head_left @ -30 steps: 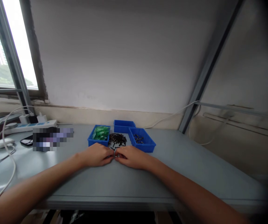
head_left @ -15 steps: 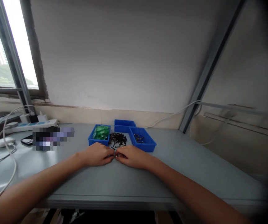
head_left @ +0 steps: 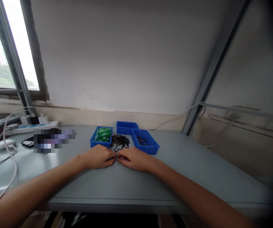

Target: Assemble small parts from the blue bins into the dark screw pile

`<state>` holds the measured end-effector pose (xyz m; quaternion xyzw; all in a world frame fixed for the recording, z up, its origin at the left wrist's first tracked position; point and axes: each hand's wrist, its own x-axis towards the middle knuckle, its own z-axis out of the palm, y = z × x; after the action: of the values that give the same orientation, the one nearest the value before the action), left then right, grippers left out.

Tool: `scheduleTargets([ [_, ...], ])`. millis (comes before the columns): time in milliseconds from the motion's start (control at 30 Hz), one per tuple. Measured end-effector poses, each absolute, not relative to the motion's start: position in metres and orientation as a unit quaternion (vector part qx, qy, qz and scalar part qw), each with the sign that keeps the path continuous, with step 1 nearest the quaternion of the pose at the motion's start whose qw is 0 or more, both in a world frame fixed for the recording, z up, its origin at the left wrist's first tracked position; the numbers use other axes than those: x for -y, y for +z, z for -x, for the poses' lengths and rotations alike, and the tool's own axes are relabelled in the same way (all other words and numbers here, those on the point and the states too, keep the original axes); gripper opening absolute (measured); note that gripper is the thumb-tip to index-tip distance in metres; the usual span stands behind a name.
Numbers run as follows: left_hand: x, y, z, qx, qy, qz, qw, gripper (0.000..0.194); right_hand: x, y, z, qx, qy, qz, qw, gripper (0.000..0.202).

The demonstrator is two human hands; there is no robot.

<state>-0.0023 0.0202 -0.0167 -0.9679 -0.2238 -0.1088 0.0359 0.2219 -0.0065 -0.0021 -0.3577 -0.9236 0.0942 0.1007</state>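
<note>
My left hand (head_left: 101,157) and my right hand (head_left: 133,159) meet fingertip to fingertip low over the tabletop. Both are closed in a pinch, and whatever small piece lies between the fingertips is too small to name. Just beyond the fingers lies a loose pile of black screws (head_left: 120,140), a few of them strayed toward my hands. Behind my left hand stands a blue bin (head_left: 100,144) with green plastic packets (head_left: 103,134) in it. Behind my right hand a second blue bin (head_left: 148,150) holds small metal parts (head_left: 141,140).
A third blue bin (head_left: 127,129) stands at the back against the wall. On the left are a white power strip (head_left: 32,127) with plugs, a white case (head_left: 4,144), and a partly blurred-out dark item (head_left: 28,142). A white cable (head_left: 14,171) hangs across my left forearm.
</note>
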Motion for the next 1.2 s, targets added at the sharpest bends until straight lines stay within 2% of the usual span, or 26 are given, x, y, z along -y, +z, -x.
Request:
scheduleTargets([
  [1200,-0.0196,-0.0153,0.0005,0.211,-0.108,0.971,0.043,0.015,0.0064,-0.0032,-0.222,0.926,0.087,0.356,0.094,0.016],
])
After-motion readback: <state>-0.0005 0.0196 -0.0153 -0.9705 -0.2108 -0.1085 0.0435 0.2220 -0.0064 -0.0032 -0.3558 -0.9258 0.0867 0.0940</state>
